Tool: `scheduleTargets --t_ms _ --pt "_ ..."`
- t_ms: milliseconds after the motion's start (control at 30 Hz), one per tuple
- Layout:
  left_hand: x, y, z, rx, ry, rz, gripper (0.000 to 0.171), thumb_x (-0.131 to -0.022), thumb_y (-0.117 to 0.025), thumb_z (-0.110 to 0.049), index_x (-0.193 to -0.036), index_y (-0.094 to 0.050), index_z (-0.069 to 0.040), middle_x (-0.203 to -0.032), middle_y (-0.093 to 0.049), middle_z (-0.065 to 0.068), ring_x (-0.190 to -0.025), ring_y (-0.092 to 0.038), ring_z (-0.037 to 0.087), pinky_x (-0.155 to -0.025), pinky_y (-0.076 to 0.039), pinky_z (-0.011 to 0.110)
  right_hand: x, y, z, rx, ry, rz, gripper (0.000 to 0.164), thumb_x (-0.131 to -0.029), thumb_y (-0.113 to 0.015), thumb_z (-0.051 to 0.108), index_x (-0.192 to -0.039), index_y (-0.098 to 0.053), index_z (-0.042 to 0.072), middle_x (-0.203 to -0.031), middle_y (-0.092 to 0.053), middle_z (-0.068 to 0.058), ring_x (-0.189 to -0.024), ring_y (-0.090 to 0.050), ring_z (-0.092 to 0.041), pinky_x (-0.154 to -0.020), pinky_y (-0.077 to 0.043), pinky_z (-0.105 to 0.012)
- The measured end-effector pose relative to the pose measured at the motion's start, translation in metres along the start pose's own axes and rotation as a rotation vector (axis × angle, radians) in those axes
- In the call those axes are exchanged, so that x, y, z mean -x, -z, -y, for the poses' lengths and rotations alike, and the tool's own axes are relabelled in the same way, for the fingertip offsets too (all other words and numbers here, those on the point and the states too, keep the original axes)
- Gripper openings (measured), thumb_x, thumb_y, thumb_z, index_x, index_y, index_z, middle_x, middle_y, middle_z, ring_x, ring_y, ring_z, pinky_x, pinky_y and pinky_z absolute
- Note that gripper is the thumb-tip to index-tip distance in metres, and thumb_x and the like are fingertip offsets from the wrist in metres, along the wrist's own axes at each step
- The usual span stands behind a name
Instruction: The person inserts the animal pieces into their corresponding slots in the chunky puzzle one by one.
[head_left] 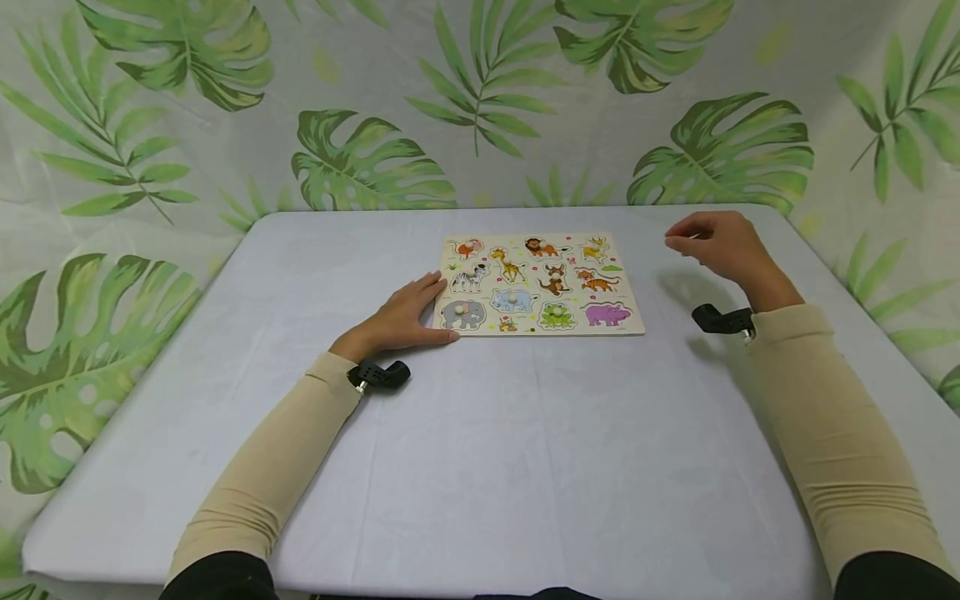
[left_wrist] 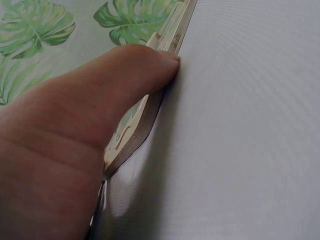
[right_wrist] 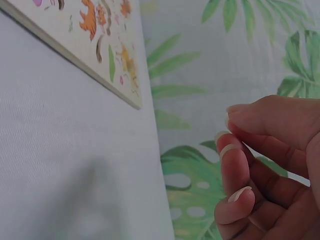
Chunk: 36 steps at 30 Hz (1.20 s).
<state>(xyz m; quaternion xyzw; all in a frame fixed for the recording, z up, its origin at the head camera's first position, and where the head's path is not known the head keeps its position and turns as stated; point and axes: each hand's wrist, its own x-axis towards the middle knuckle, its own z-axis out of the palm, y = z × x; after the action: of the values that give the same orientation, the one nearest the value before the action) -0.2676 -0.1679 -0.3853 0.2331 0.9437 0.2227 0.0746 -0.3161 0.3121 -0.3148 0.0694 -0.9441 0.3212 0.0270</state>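
A wooden animal puzzle board (head_left: 531, 331) lies flat toward the back of the table, with several animal pictures on it. Small round knobs show on the grey elephant piece (head_left: 472, 317) and the blue rhino piece (head_left: 501, 303). My left hand (head_left: 405, 315) is at the board's front left corner, its extended fingers along the left side. In the left wrist view, the thumb (left_wrist: 125, 75) presses against the board's front edge. Over the table, right of the board, my right hand (head_left: 727, 247) hovers with loosely bent fingers (right_wrist: 235, 170); nothing shows between thumb and fingertips.
A white cloth covers the table (head_left: 487, 467). Behind it and along its sides hangs a leaf-patterned curtain (head_left: 525, 167). Black wrist cameras (head_left: 382, 375) are strapped at both sleeves.
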Motion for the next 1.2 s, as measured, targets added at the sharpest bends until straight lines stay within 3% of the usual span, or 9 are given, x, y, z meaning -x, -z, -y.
scheduleTargets --t_ms 433,533,767,1200 --pt "0.0 -0.001 0.001 -0.008 0.006 -0.005 0.1 -0.08 -0.065 -0.061 -0.155 -0.019 -0.014 -0.162 -0.009 0.001 -0.148 -0.006 0.025 -0.116 -0.012 0.049 0.001 0.012 -0.025 0.01 -0.066 -0.012 0.051 -0.091 -0.061 0.048 -0.12 -0.064 0.006 -0.105 -0.065 -0.013 -0.085 -0.056 -0.03 -0.061 -0.047 -0.029" --pt "0.0 0.0 0.0 -0.008 0.005 -0.003 0.099 -0.081 -0.065 -0.061 -0.155 -0.02 -0.014 -0.162 -0.009 0.002 -0.148 -0.006 0.025 -0.116 -0.012 0.05 0.002 0.014 -0.029 -0.005 -0.071 -0.023 0.051 -0.091 -0.062 0.049 -0.12 -0.064 0.007 -0.099 -0.066 -0.01 -0.082 -0.055 -0.027 -0.059 -0.046 -0.03" --pt "0.001 0.001 -0.001 -0.002 0.005 0.002 0.1 -0.081 -0.066 -0.059 -0.155 -0.02 -0.012 -0.162 -0.009 0.004 -0.148 -0.006 0.028 -0.116 -0.011 0.051 0.006 0.021 -0.035 -0.073 -0.097 -0.034 0.052 -0.089 -0.063 0.05 -0.12 -0.064 0.009 -0.084 -0.061 0.014 -0.073 -0.055 -0.015 -0.059 -0.048 -0.032" --pt "0.0 0.0 0.001 0.001 0.008 -0.003 0.099 -0.08 -0.066 -0.06 -0.155 -0.02 -0.013 -0.162 -0.009 0.002 -0.148 -0.006 0.026 -0.116 -0.012 0.051 0.012 0.037 -0.059 -0.063 -0.15 -0.023 0.053 -0.088 -0.062 0.053 -0.12 -0.063 0.01 -0.083 -0.061 0.017 -0.076 -0.056 -0.009 -0.063 -0.048 -0.028"
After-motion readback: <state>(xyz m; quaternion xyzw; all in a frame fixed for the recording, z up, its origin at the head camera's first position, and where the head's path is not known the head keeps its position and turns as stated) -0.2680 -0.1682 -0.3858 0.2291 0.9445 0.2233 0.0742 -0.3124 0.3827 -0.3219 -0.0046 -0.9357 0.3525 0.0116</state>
